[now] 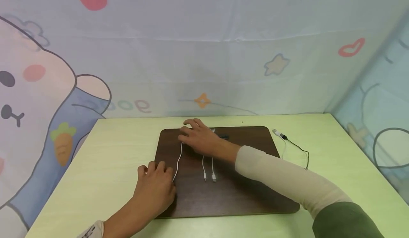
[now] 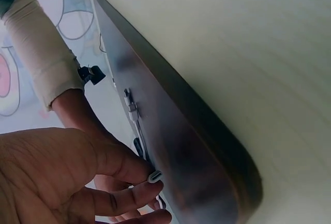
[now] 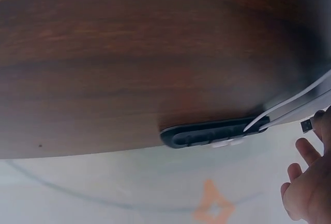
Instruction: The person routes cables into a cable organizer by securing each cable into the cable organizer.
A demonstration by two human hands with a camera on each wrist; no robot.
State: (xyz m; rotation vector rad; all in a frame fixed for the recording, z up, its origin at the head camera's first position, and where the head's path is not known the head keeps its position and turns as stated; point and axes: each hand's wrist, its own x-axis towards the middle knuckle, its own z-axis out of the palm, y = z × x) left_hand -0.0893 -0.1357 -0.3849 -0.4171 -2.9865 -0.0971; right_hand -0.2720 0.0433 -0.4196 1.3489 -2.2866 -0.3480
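Observation:
A white charging cable (image 1: pixel 179 160) runs between the two hands over a dark brown board (image 1: pixel 230 199). At the board's left edge my left hand (image 1: pixel 156 185) pinches one of its plugs (image 2: pixel 155 176) between thumb and forefinger. My right hand (image 1: pixel 199 138) is near the far edge, its fingers on the cable's other end, where a small USB plug (image 3: pixel 306 125) sticks out. Beside it lies a black cable organizer (image 3: pixel 212 133), partly hidden by the right hand in the head view. Two more white cables (image 3: pixel 289 100) pass through it, with connectors (image 1: pixel 214 177) lying on the board.
Right of the board, a white USB plug (image 1: pixel 275 133) and a black cable (image 1: pixel 298 147) lie on the pale yellow-green table (image 1: pixel 121 138). A printed cloth (image 1: pixel 172 60) hangs behind the table. My right forearm crosses over the board's right half.

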